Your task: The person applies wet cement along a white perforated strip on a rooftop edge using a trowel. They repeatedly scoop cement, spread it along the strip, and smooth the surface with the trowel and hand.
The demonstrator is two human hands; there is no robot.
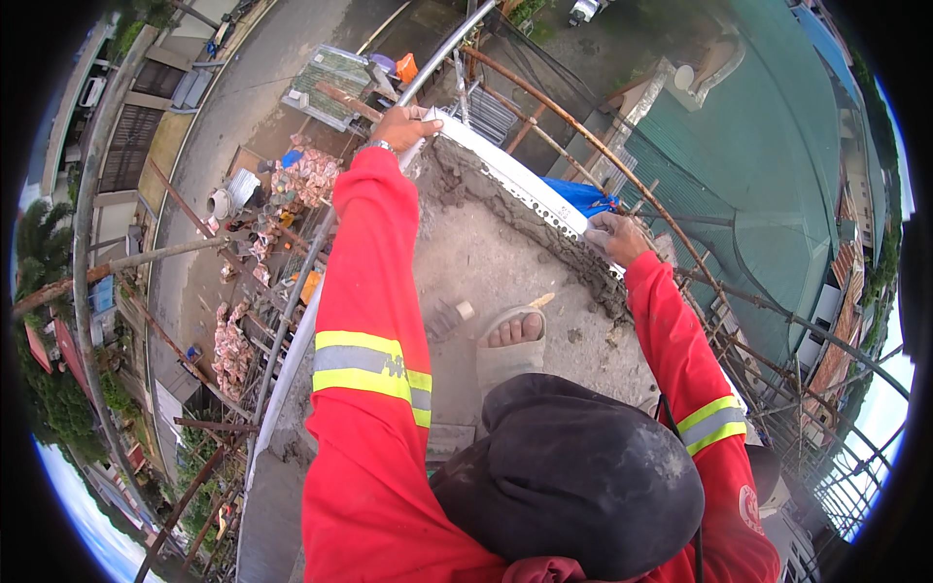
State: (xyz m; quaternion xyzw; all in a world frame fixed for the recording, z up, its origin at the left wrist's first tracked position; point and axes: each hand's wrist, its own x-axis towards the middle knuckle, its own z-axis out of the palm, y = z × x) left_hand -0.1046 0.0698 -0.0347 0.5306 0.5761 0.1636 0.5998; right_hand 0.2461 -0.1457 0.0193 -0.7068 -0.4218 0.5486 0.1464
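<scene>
A long white perforated corner bead [515, 178] runs along the far edge of a concrete ledge [457, 243]. At its left end, by the ledge's corner, my left hand [400, 128] grips it between thumb and fingers. My right hand [619, 239] has its fingers closed on the bead's other end, at the right. A ridge of wet grey mortar [525, 214] lies along the near side of the bead, rough and lumpy. Both arms stretch forward in red sleeves with reflective bands.
A sandalled foot [515, 333] stands on the ledge near a small flat tool [453, 316] and a wood sliver [542, 300]. Scaffold poles [583, 131] cross beyond the edge. Far below are a road [209, 146], piled sacks [309, 173] and a green roof [748, 185]. A blue tarp [581, 196] hangs behind the bead.
</scene>
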